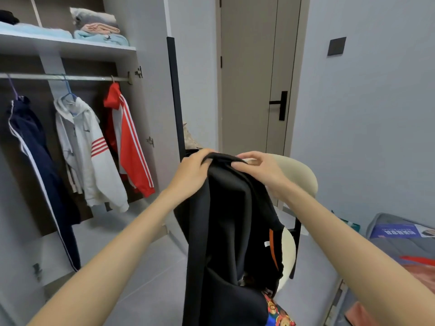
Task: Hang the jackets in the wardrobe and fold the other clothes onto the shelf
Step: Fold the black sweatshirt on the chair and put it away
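head view, starting at the upper left of the frame: the wardrobe shelf (70,47) carries folded clothes (98,27) in grey, pink and pale blue. below it, along the rail (70,77), three jackets hang. a navy jacket (30,147) is at the far left, a white hooded jacket (87,149) is beside it, and a red jacket (128,137) is nearest the open wardrobe door. there looks to be free rail between them.

in the centre of the frame the left hand (195,170) grips the top edge of a black garment (226,220), fingers curled over the fabric. just to the right, the right hand (259,170) pinches the same edge between thumb and fingers. both hands grasp the cloth close together, so it hangs straight down in long folds to the bottom of the frame, in front of a cream chair (303,177). an orange stripe and a small white label show on its right side. whether it is a jacket or something for folding i cannot tell.

the fabric looks soft, limp and fairly light, with no stiffness of its own, so it will likely sag wherever it is unsupported. taking it at the two shoulder or waist corners, hands spread apart, should open it flat; a bunched central grip would leave it crumpled.

at the bottom of the frame, a bright patterned cloth (277,311) lies under it. at the lower right sits a bed (388,250) with more items on it.
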`<action>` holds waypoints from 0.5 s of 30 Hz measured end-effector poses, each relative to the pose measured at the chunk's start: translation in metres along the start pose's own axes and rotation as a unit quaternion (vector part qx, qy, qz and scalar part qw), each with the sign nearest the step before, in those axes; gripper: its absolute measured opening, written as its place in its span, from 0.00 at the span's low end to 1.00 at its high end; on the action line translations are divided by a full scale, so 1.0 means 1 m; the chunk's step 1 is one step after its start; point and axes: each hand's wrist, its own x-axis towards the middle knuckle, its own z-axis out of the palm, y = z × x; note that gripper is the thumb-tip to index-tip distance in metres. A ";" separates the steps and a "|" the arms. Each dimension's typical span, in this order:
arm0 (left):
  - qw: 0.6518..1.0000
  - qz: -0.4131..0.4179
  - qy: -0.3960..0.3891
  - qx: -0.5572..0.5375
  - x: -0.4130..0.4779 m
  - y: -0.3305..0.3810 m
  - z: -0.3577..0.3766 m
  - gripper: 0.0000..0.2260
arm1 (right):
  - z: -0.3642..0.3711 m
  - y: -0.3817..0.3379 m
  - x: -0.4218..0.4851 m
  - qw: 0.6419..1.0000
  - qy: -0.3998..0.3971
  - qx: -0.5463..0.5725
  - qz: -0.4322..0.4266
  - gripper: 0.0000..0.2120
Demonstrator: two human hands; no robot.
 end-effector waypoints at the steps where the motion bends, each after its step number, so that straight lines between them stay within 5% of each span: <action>1: 1.000 -0.016 0.003 0.002 0.006 -0.001 -0.004 0.12 | 0.001 0.010 -0.006 0.999 -0.029 -0.013 -0.012 0.15; 6: 0.996 -0.044 0.011 -0.076 0.016 -0.003 -0.019 0.11 | -0.002 0.070 -0.040 0.976 -0.171 -0.135 0.026 0.28; 15: 0.976 -0.144 0.073 -0.143 0.014 0.005 -0.026 0.09 | 0.047 0.091 -0.063 0.993 -0.091 -0.070 -0.009 0.23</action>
